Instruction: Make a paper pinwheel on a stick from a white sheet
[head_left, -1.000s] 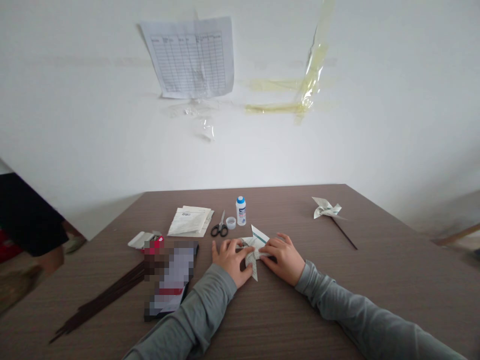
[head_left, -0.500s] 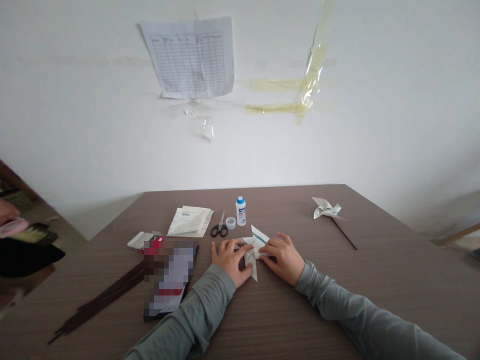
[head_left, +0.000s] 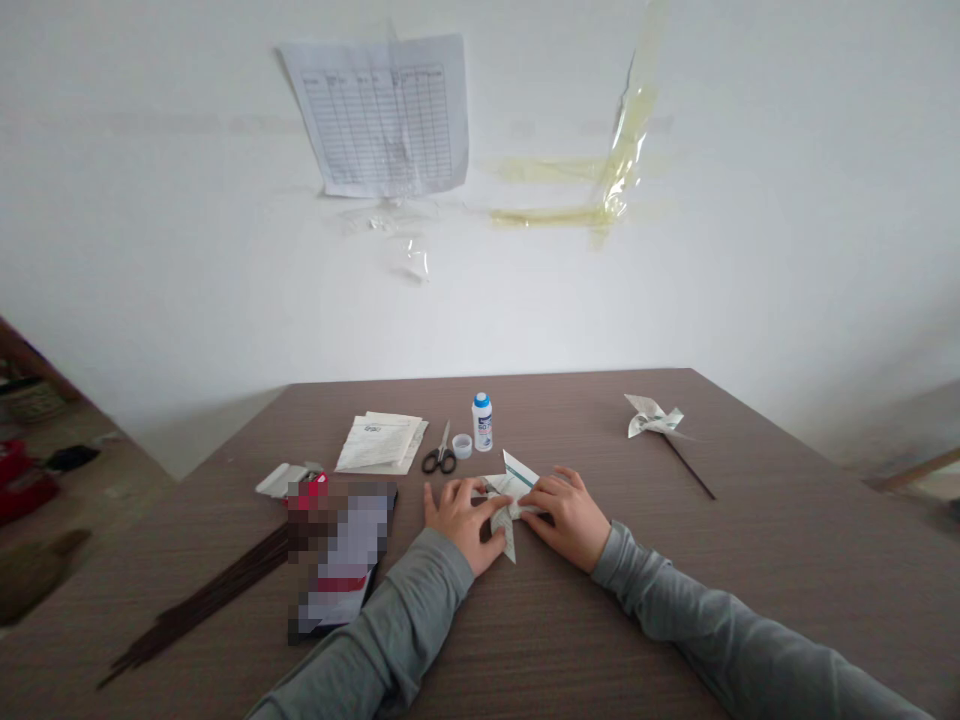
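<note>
A printed paper pinwheel (head_left: 519, 474) lies on the table between my hands, its pointed blades sticking out to the back and front. My left hand (head_left: 463, 525) grips its left side, thumb and fingertips pressed on the paper near the middle. From the right, my right hand (head_left: 568, 518) pinches the paper at the centre and covers the right blade. Just behind stand a white bottle with a blue cap (head_left: 482, 422) and a small clear plastic cup (head_left: 462, 446). Black-handled scissors (head_left: 439, 456) lie beside the cup.
Stacked paper sheets (head_left: 381, 443) lie back left. Nearer are a small red-and-white box (head_left: 296, 484), a bundle of dark thin sticks (head_left: 206, 600) and a blurred flat object with a dark edge (head_left: 341, 570). A pinwheel on a stick (head_left: 654, 418) lies at right. Behind rises a wall.
My fingers have shifted slightly, and a blade tip now appears folded in at the pinwheel's centre. The person's arm at the far left edge has left the view.
</note>
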